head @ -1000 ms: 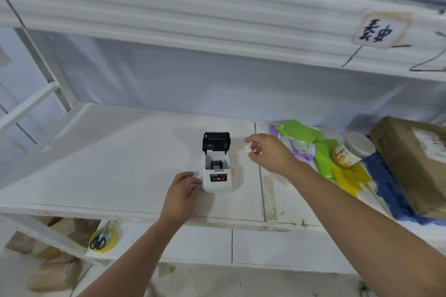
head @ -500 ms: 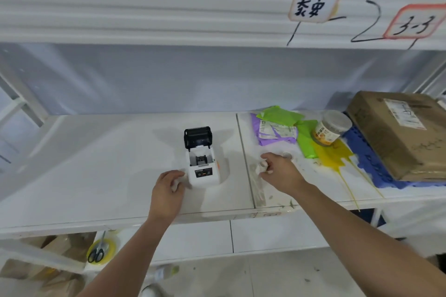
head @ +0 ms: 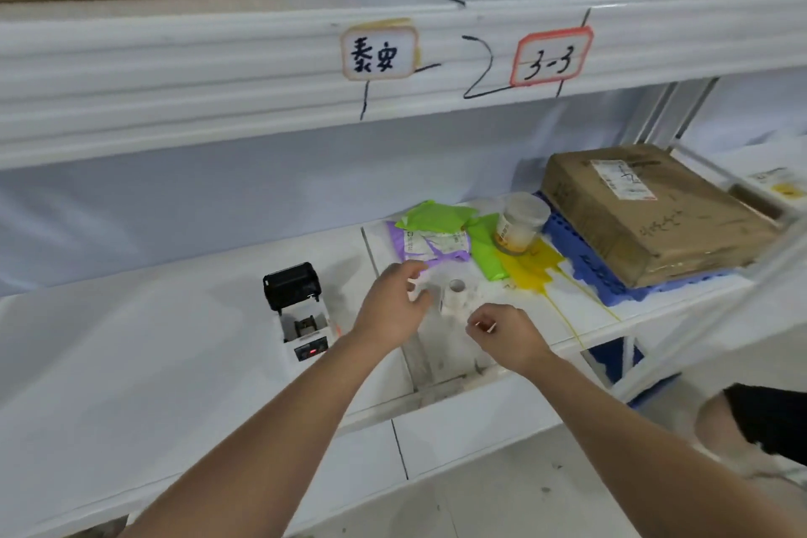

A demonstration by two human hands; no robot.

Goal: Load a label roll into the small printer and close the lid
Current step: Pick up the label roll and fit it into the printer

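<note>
**Roll not yet in the printer**

The roll (head: 455,297) could be knocked over or unrolled if it is grabbed badly. It stands on the shelf (head: 131,341), between both hands. The left hand (head: 393,310) is spread open beside it. The right hand (head: 502,332) is pinched on something small. The printer (head: 301,315) is left with its lid up.

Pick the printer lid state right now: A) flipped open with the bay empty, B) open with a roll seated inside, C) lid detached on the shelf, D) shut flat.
A. The printer's black lid stands raised at the back and no roll shows in the bay, while the white label roll stands on the shelf between the left hand and the right hand.
</note>
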